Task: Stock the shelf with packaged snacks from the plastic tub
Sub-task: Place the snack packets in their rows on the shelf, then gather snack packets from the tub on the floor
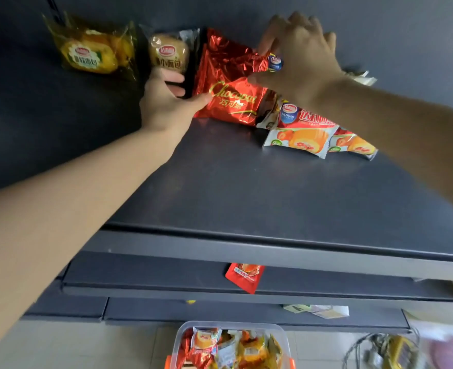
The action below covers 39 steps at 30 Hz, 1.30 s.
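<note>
Head view: the shelf [220,187] is a flat, matte dark-grey panel with a raised front lip. At far left on it lies a yellow bread pack [92,49], a soft squarish loaf sealed in clear glossy film with crimped ends. Just to its right sits a small bun pack [169,53], round and pale brown under crinkled transparent film. The left hand [166,102] reaches in below this pack. Its thumb presses the front of the left edge of the red foil pack [228,83] and its fingers curl behind that edge, clamping it. The red foil pack is a pillow-shaped pouch of mirror-bright, creased metallic film with gold lettering. It rests tilted on the shelf near the back wall, just beside the small bun pack. Lower in the frame, the plastic tub [178,339], clear with rounded corners and orange handles, stands on the pale tiled floor [86,342] and holds mixed snack packs. A flat red sachet [244,276] lies on the lower shelf [140,275]. The right hand [297,57] pinches the crumpled upper right corner of the red foil pack between thumb and curled fingers. Under its wrist lie two orange-and-white packs [300,137], smooth glossy film with serrated end seals, overlapping. At lower right, tangled cables [379,350] appear blurred.
</note>
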{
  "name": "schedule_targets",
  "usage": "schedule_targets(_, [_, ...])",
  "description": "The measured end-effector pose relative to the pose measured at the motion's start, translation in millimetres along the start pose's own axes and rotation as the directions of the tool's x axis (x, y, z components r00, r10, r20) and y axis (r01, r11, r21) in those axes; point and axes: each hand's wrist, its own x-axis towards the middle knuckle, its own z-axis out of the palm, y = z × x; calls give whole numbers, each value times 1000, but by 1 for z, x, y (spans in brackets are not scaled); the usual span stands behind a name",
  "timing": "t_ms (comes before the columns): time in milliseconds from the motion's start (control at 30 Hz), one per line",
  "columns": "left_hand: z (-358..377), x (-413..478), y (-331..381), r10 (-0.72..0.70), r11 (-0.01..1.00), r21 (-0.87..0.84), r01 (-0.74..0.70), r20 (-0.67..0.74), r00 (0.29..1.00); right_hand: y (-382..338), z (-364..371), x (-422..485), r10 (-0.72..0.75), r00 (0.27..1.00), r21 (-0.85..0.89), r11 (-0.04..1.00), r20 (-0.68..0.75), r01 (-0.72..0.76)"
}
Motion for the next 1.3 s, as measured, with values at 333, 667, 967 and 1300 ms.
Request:
schedule_targets(333, [-90,-108,23,229,524,697,-490,438,869,-58,-61,-132,-143,916,-64,982,374,179])
schedule_targets(667, [-133,-263,24,196,434,706,-559,532,824,-67,-101,-263,-194,829,20,976,525,216])
schedule_targets(967, [-114,-377,-89,-96,417,762,-496,579,810,-37,-20,-429,-98,580,32,992,809,122])
schedule_targets(1300, [-86,-425,-262,-467,392,805,-446,591,657,-4,129,-554,62,294,-41,996,954,-75])
